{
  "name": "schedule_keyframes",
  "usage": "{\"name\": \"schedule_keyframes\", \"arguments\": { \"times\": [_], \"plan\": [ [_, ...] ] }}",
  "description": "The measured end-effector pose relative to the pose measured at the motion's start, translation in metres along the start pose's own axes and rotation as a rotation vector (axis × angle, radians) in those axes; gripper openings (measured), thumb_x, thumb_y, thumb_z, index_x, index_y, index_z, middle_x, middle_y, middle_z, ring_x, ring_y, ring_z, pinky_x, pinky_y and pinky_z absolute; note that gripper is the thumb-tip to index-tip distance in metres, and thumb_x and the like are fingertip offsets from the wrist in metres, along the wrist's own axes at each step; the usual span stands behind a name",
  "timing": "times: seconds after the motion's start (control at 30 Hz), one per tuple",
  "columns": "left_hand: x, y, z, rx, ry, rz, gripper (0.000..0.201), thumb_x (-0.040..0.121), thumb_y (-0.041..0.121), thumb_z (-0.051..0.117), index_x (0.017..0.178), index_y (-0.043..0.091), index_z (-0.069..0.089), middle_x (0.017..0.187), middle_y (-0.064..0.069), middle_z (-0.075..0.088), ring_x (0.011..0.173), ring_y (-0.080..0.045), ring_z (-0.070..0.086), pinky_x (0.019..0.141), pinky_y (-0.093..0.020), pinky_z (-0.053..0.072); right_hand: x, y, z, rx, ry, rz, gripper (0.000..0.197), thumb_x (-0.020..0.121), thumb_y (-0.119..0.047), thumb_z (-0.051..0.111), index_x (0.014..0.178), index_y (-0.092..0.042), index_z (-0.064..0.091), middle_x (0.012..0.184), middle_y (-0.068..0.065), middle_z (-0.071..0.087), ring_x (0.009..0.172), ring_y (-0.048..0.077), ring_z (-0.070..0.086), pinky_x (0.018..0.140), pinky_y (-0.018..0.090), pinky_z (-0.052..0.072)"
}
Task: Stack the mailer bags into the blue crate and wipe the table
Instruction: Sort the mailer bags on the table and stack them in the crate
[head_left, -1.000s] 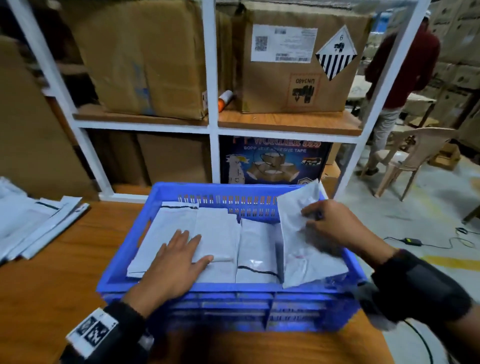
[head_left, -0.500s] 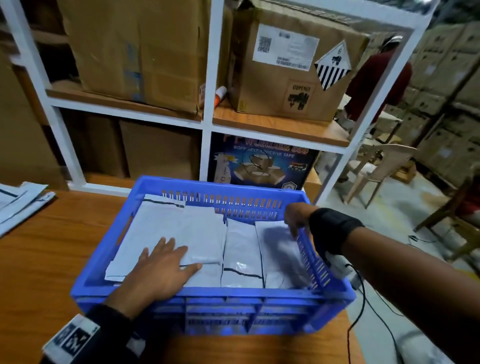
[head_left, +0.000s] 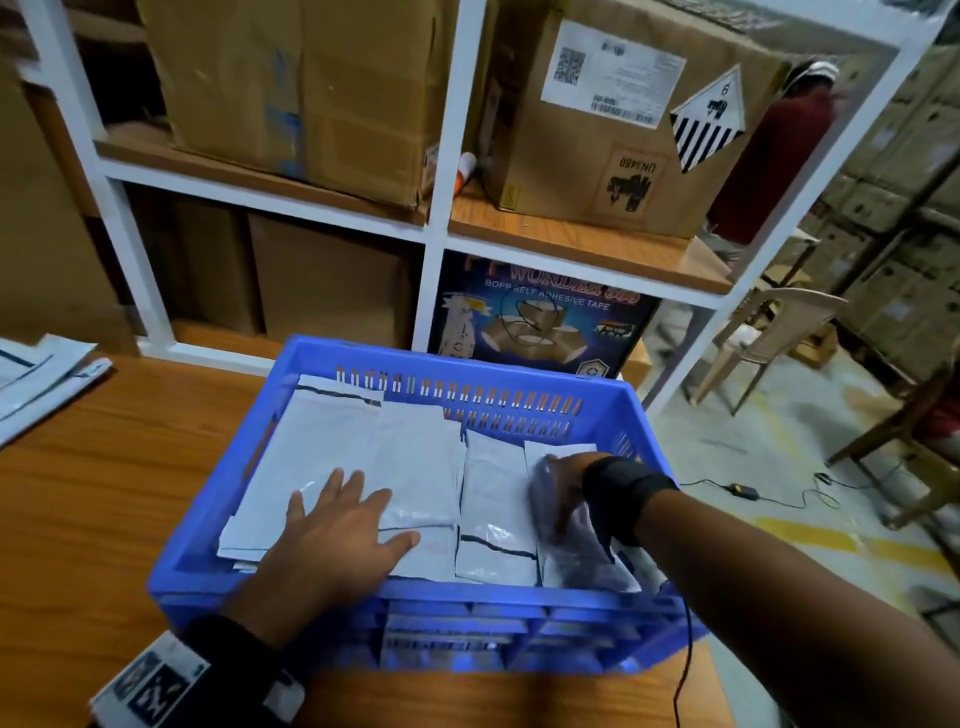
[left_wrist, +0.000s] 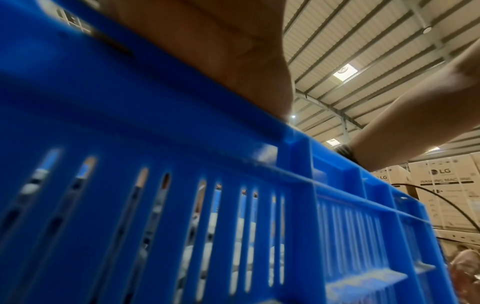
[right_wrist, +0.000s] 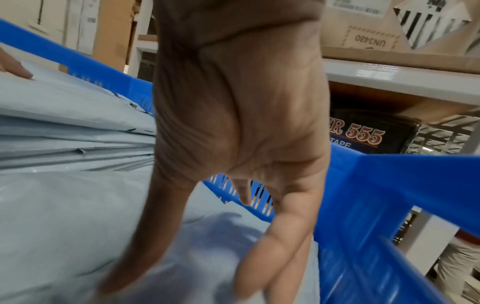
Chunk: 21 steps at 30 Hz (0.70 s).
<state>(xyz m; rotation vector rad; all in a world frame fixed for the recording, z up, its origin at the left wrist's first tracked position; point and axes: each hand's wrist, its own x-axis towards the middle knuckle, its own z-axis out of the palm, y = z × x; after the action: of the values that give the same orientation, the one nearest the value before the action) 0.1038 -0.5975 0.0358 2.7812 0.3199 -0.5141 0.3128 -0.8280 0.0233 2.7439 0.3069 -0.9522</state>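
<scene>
Starting at the far left of the wooden desk (head_left: 93, 519), a loose pile of grey-white plastic mailer bags (head_left: 36, 384) is seen lying flat, well apart from the blue slotted plastic crate (head_left: 467, 358), which stands toward the right end of the desk. These bags are judged not yet stacked, and no wiping cloth can be seen.

Inside the crate, several flat grey-white mailer bags with black seal strips (head_left: 415, 457) are laid side by side and overlapping. The left hand (head_left: 332, 535) is laid palm-down on the left-hand bags, its grip spread, fingers straight and apart, pressing rather than pinching. In the left wrist view only the crate wall and the heel of the hand are shown.

Further right, the right hand (head_left: 563, 493) is set on the rightmost bag (head_left: 576, 566), just beside the right crate wall. In the right wrist view its fingers (right_wrist: 283, 257) are shown extended and close together, flattening the film; nothing is pinched.

The bags are judged light, thin, limp and slippery; a single bag will sag and slide off its neighbours. A bag is best taken at a short edge near the seal strip, or as a small bundle pinched through its full thickness, then pressed flat with open palms after placement.
</scene>
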Motion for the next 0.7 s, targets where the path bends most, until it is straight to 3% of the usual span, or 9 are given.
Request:
{"name": "schedule_keyframes", "arguments": {
  "times": [0.1, 0.13, 0.2, 0.3, 0.4, 0.5, 0.57, 0.63, 0.7],
  "plan": [
    [0.001, 0.001, 0.000, 0.007, -0.004, -0.009, 0.071, 0.095, 0.068, 0.030, 0.155, 0.033, 0.017, 0.165, 0.001, -0.001, 0.151, -0.021, -0.009, 0.121, -0.053, -0.001, 0.045, 0.014, 0.032, 0.139, -0.046, 0.012, 0.055, 0.063, -0.037, 0.081, 0.101, -0.002, 0.064, 0.090, 0.007, 0.076, 0.085, 0.020, 0.071, 0.081, 0.035, 0.057],
    [0.001, 0.001, 0.000, 0.008, -0.003, -0.012, 0.070, 0.095, 0.068, 0.029, 0.155, 0.033, 0.017, 0.165, 0.001, 0.000, 0.151, -0.021, -0.008, 0.121, -0.053, 0.000, 0.060, 0.018, 0.038, 0.155, -0.084, 0.004, 0.051, 0.060, -0.034, 0.082, 0.097, -0.002, 0.070, 0.091, 0.009, 0.076, 0.089, 0.024, 0.072, 0.086, 0.040, 0.058],
    [0.002, 0.001, 0.000, 0.011, 0.000, -0.018, 0.070, 0.094, 0.068, 0.029, 0.154, 0.033, 0.018, 0.164, 0.001, 0.003, 0.151, -0.021, -0.007, 0.120, -0.053, 0.000, 0.097, 0.028, 0.045, 0.110, -0.182, -0.051, 0.039, 0.040, -0.029, 0.083, 0.075, -0.013, 0.079, 0.084, 0.013, 0.075, 0.088, 0.032, 0.073, 0.087, 0.049, 0.058],
    [0.000, 0.002, 0.000, 0.016, 0.016, -0.028, 0.069, 0.095, 0.068, 0.029, 0.153, 0.033, 0.021, 0.163, 0.000, 0.008, 0.151, -0.022, -0.006, 0.120, -0.054, 0.000, 0.064, 0.014, 0.027, 0.034, -0.252, -0.082, 0.041, 0.026, -0.035, 0.085, 0.065, -0.022, 0.079, 0.081, 0.010, 0.076, 0.085, 0.030, 0.074, 0.084, 0.046, 0.059],
    [-0.002, 0.002, 0.000, 0.021, 0.051, -0.031, 0.067, 0.095, 0.067, 0.028, 0.151, 0.031, 0.027, 0.162, -0.001, 0.012, 0.151, -0.025, -0.005, 0.119, -0.056, 0.001, 0.065, 0.017, 0.025, 0.026, -0.240, -0.024, 0.053, 0.034, -0.040, 0.094, 0.081, -0.023, 0.079, 0.080, 0.003, 0.076, 0.078, 0.028, 0.074, 0.072, 0.046, 0.062],
    [-0.003, 0.002, 0.001, 0.018, 0.073, -0.012, 0.065, 0.094, 0.067, 0.028, 0.148, 0.030, 0.032, 0.161, -0.003, 0.015, 0.150, -0.027, -0.004, 0.118, -0.058, 0.001, 0.009, 0.004, 0.001, 0.033, -0.041, -0.083, 0.071, 0.053, -0.035, 0.095, 0.118, -0.023, 0.067, 0.117, -0.004, 0.068, 0.110, 0.027, 0.066, 0.068, 0.034, 0.058],
    [-0.003, 0.001, 0.002, 0.017, 0.079, 0.006, 0.066, 0.094, 0.067, 0.028, 0.148, 0.029, 0.031, 0.161, -0.004, 0.014, 0.150, -0.028, -0.005, 0.118, -0.059, 0.000, -0.021, -0.004, -0.016, 0.157, -0.006, -0.065, 0.082, 0.069, -0.019, 0.089, 0.138, -0.013, 0.044, 0.135, -0.009, 0.045, 0.123, 0.026, 0.054, 0.050, 0.020, 0.051],
    [-0.001, 0.001, 0.002, 0.027, 0.079, 0.034, 0.067, 0.094, 0.067, 0.027, 0.149, 0.029, 0.030, 0.162, -0.005, 0.011, 0.150, -0.029, -0.007, 0.118, -0.060, 0.000, -0.033, -0.004, -0.032, 0.200, 0.019, -0.050, 0.088, 0.073, -0.020, 0.087, 0.143, -0.008, 0.036, 0.141, 0.000, 0.045, 0.114, 0.029, 0.057, 0.044, 0.016, 0.048],
    [0.000, 0.000, 0.001, 0.038, 0.087, 0.066, 0.067, 0.095, 0.066, 0.028, 0.150, 0.029, 0.028, 0.162, -0.005, 0.011, 0.150, -0.030, -0.007, 0.117, -0.061, 0.000, -0.038, -0.004, -0.042, 0.206, 0.095, -0.028, 0.090, 0.076, -0.031, 0.084, 0.147, -0.007, 0.033, 0.134, 0.009, 0.051, 0.084, 0.021, 0.059, 0.043, 0.005, 0.042]
  ]
}}
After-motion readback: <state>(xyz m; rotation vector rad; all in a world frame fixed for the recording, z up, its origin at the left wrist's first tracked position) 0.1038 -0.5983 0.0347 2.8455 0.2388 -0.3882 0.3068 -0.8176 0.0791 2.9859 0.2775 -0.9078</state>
